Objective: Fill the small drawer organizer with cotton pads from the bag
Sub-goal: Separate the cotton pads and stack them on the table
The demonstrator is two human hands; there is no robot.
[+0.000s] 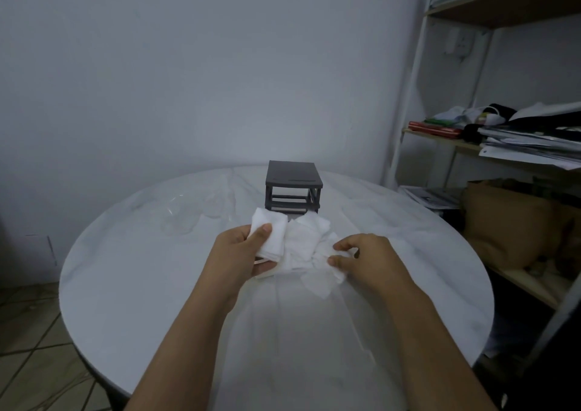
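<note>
1. A round white table carries the work.
2. The dark drawer organizer stands just beyond both hands, its frame apparently drawerless.
3. The left hand clamps a stack of cotton pads.
4. The right hand pinches loose pads (roughly equidistant from the organizer).

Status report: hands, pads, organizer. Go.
Left hand grips a cotton pad stack. Right hand pinches the loose pad pile. Dark drawer organizer behind, its drawers out. Nothing blocking.
</note>
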